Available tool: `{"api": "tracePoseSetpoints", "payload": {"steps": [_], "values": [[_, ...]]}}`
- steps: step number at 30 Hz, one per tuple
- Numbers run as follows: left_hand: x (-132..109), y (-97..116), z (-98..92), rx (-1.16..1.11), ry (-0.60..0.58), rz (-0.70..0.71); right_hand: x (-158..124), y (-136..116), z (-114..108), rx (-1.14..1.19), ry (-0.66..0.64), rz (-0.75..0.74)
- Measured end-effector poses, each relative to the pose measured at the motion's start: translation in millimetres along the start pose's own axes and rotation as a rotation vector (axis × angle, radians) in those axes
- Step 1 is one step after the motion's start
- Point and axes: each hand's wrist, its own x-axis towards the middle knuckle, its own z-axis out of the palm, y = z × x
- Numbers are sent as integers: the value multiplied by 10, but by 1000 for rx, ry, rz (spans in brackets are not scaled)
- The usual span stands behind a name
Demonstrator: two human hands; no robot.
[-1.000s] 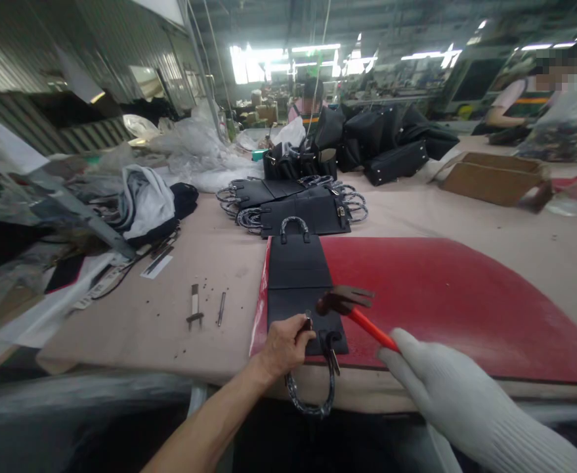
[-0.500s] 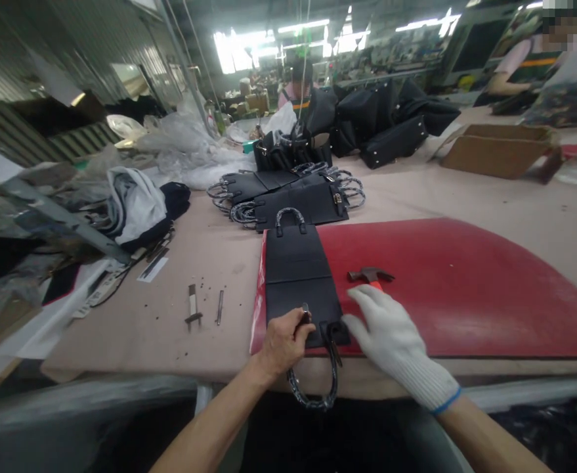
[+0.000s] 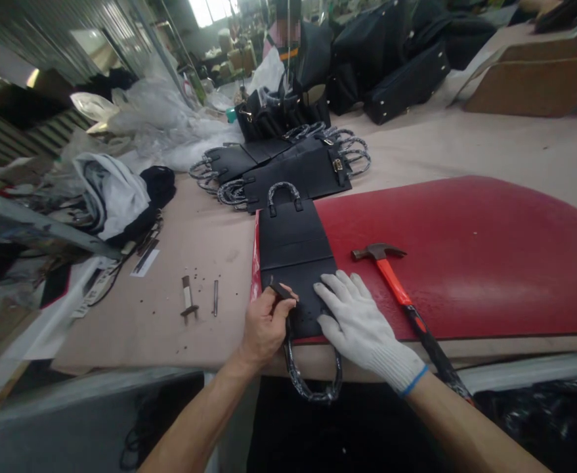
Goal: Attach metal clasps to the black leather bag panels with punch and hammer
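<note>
A black leather bag panel lies on the red mat, with a wrapped handle at its far end and another wrapped handle hanging over the table's front edge. My bare left hand is closed, pinching a short black strap above the panel's near left part. My right hand, in a white knit glove, lies with fingers spread over the panel's near right part. Just right of the glove rests a claw hammer with an orange and black grip.
Left of the red mat lie a double-pronged punch, a thin metal rod and small dark bits. More black panels with handles are piled behind. A cardboard box stands at back right; a person is beyond.
My left hand has shifted slightly left, and the dark strap now shows in its pinch. My gloved hand has come left onto the panel, uncovering the hammer's grip. The view has tilted down.
</note>
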Motion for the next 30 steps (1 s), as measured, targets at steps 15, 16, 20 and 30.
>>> {"api": "tracePoseSetpoints", "payload": {"steps": [15,16,20,30], "values": [[329,-424,-833,1005,-102,-369,37,221,266,-83,216,-131],[325,-426,-839,1009,-93,-373,46,235,283,-89,227,-145],[401,-473,-1050,1019,-19,-463,64,227,272,-126,251,-185],[831,-741,-1460,888,-131,-687,66,212,236,-120,197,-157]]}}
